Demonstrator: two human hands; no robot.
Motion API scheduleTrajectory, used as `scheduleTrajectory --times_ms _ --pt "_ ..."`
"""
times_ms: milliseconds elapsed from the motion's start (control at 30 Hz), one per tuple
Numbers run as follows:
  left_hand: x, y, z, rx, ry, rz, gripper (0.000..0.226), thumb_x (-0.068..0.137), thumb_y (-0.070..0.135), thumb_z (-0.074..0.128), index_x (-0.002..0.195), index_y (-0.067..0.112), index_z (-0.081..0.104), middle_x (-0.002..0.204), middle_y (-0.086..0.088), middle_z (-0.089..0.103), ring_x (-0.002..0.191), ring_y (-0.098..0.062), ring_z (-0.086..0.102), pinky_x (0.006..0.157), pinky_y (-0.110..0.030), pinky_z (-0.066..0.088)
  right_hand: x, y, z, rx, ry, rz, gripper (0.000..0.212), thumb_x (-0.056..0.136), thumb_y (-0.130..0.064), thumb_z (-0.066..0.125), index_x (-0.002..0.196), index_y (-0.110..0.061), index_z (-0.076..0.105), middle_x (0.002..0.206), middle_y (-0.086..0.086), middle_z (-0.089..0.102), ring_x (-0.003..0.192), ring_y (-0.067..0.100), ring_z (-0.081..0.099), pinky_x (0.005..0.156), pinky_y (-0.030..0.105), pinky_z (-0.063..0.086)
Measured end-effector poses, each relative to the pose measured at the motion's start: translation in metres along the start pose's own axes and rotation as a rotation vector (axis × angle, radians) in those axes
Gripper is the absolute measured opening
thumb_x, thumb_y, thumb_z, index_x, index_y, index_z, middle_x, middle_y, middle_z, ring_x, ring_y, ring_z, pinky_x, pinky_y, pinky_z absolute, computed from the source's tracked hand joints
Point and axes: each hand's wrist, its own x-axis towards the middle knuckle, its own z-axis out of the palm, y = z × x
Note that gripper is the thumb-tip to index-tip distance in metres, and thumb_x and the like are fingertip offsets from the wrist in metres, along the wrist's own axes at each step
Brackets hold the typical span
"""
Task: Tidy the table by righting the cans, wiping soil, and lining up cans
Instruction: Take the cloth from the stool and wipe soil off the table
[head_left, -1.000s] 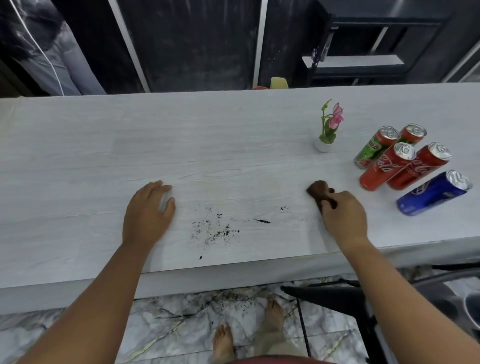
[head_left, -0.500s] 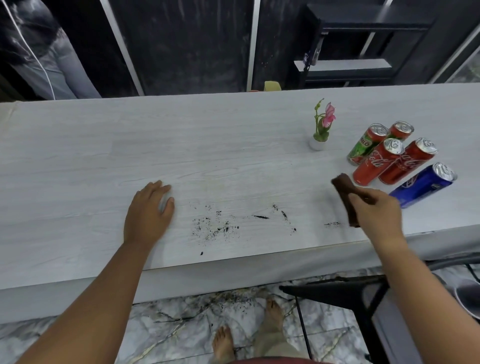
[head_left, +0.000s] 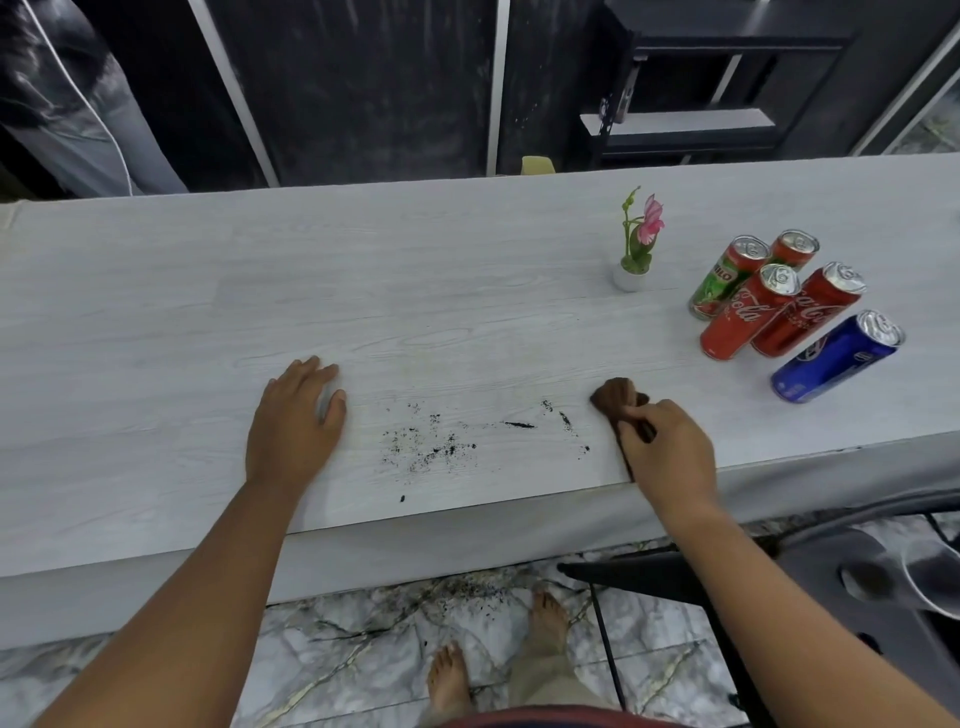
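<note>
- Now the right hand (head_left: 670, 457) has slid back to the left since half a second ago, and sits at the right end of the soil (head_left: 436, 447).
- Its fingers are pinched tight on a bunched brown cloth (head_left: 618, 400), which presses on the table (head_left: 208, 312) near the front edge.
- The left hand (head_left: 293, 421) has not moved; it lies flat, fingers spread, holding nothing.
- The soil is dark crumbs and short streaks, lying between the two hands.
- The table is pale with a wood grain look.
- Five shiny round cans (head_left: 779, 312) stand close together at the far right, tops up: one green, three red, one blue.
- They look tilted in this wide view.
- A small white pot with a pink flower (head_left: 636, 249) stands just left of them.
</note>
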Motion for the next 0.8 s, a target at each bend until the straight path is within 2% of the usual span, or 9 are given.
scheduleTrajectory --times_ms 100,167,233,333,433,500,600,733,800 --pt "-0.001 0.002 -0.003 -0.007 -0.009 -0.004 0.043 0.109 0.032 0.062 0.15 0.019 0.065 0.165 -0.003 0.053 0.159 -0.02 0.04 0.134 -0.046 0.023 -0.009 -0.025 0.019 0.084 -0.055 -0.021 0.016 0.095 -0.015 0.078 0.11 -0.013 0.081 0.096 0.0 0.07 0.088 0.021 0.068 0.076 0.03 0.055" --pt "-0.001 0.004 -0.005 -0.015 -0.016 -0.009 0.043 0.11 0.032 0.062 0.15 0.019 0.065 0.166 -0.003 0.053 0.16 -0.02 0.039 0.134 -0.046 0.023 -0.01 -0.031 0.023 0.196 -0.082 0.051 0.014 0.095 -0.018 0.079 0.109 -0.018 0.081 0.095 -0.006 0.07 0.087 0.01 0.065 0.076 0.009 0.047" --pt "-0.001 0.005 -0.007 -0.019 -0.016 -0.012 0.043 0.11 0.031 0.062 0.151 0.019 0.065 0.166 -0.003 0.053 0.16 -0.02 0.039 0.134 -0.046 0.024 -0.005 -0.026 0.017 0.278 -0.037 0.12 0.011 0.093 -0.02 0.08 0.104 -0.022 0.081 0.095 -0.011 0.071 0.088 0.004 0.065 0.074 0.003 0.042" --pt "0.0 0.004 -0.006 -0.019 -0.007 -0.004 0.043 0.109 0.031 0.063 0.15 0.018 0.066 0.165 -0.004 0.054 0.159 -0.021 0.041 0.134 -0.046 0.024 0.01 0.0 -0.006 0.242 0.043 0.148 0.01 0.093 -0.023 0.079 0.102 -0.024 0.079 0.096 -0.009 0.072 0.089 0.012 0.065 0.076 0.01 0.042" --pt "-0.001 0.004 -0.006 -0.018 0.001 -0.009 0.042 0.109 0.032 0.063 0.149 0.019 0.066 0.165 -0.003 0.054 0.159 -0.021 0.041 0.133 -0.048 0.027 0.015 0.031 -0.023 0.055 0.056 0.16 0.015 0.095 -0.021 0.077 0.11 -0.017 0.078 0.096 -0.005 0.066 0.088 0.016 0.059 0.076 0.026 0.043" --pt "-0.001 0.004 -0.006 -0.018 0.001 -0.009 0.042 0.109 0.033 0.063 0.149 0.02 0.066 0.165 -0.003 0.054 0.159 -0.021 0.041 0.133 -0.048 0.027 0.012 0.038 -0.022 0.002 0.051 0.164 0.017 0.097 -0.018 0.075 0.113 -0.012 0.078 0.095 -0.003 0.062 0.086 0.018 0.058 0.079 0.03 0.043" --pt "-0.001 0.005 -0.005 -0.016 -0.003 -0.005 0.042 0.109 0.031 0.063 0.149 0.018 0.066 0.164 -0.005 0.055 0.158 -0.023 0.041 0.132 -0.05 0.028 0.001 0.019 -0.008 0.012 0.045 0.084 0.016 0.097 -0.015 0.075 0.111 -0.011 0.079 0.092 -0.003 0.063 0.083 0.02 0.059 0.076 0.031 0.045" --pt "-0.005 0.008 -0.009 -0.032 0.009 -0.057 0.041 0.108 0.031 0.066 0.147 0.019 0.068 0.164 -0.005 0.055 0.158 -0.028 0.042 0.124 -0.053 0.04 -0.015 -0.028 0.021 0.044 0.027 -0.026 0.014 0.095 -0.01 0.076 0.109 -0.008 0.08 0.097 0.006 0.072 0.09 0.029 0.068 0.079 0.038 0.057" --pt "-0.007 0.008 -0.011 -0.037 0.009 -0.064 0.042 0.108 0.029 0.065 0.148 0.018 0.067 0.165 -0.007 0.054 0.158 -0.03 0.041 0.126 -0.054 0.039 -0.021 -0.05 0.035 0.06 0.019 -0.069 0.012 0.095 -0.008 0.075 0.106 -0.007 0.079 0.097 0.007 0.073 0.09 0.028 0.068 0.078 0.036 0.056"
